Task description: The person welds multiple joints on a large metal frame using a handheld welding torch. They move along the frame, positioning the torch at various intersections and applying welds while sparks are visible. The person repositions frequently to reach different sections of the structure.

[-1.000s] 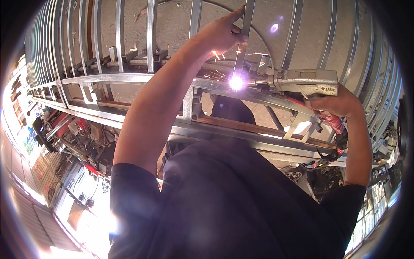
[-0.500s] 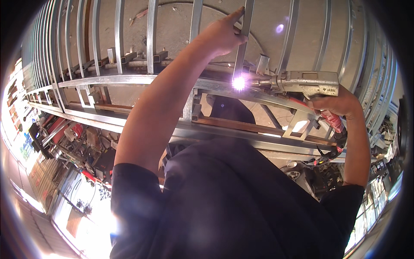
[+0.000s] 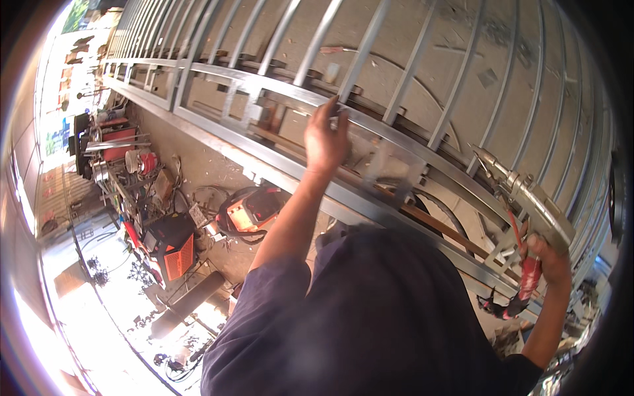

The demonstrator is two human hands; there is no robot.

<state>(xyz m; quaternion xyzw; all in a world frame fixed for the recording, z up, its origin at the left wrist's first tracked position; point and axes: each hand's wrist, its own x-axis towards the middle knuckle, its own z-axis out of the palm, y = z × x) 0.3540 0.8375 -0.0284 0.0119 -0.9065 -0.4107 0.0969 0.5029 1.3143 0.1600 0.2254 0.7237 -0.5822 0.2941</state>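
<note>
My right hand [image 3: 549, 259] is wrapped around the red-taped handle of a handheld welding gun [image 3: 543, 206], on the right side. Its narrow nozzle points up and left above the metal frame, and no arc glows at the tip. My left hand [image 3: 326, 140] reaches over the long silver rail [image 3: 290, 92] of that frame. Its thumb and fingers are apart, with the fingertips at the rail's edge beside the foot of an upright bar [image 3: 365, 49]. Whether they touch the metal I cannot tell. Nothing shows in that hand.
Several parallel bars fan out beyond the rail. A brown strip [image 3: 429, 220] runs between the rail and the nearer silver beam [image 3: 370, 206]. Orange-and-black machines [image 3: 247, 210] stand on the floor at left, among tools and cables. A hose [image 3: 422, 86] curves across the floor under the bars.
The bright welding arc has gone out. My right hand has drawn the gun away from the joint, right and down. My left hand has left the upright bar it held, and the view has turned.
</note>
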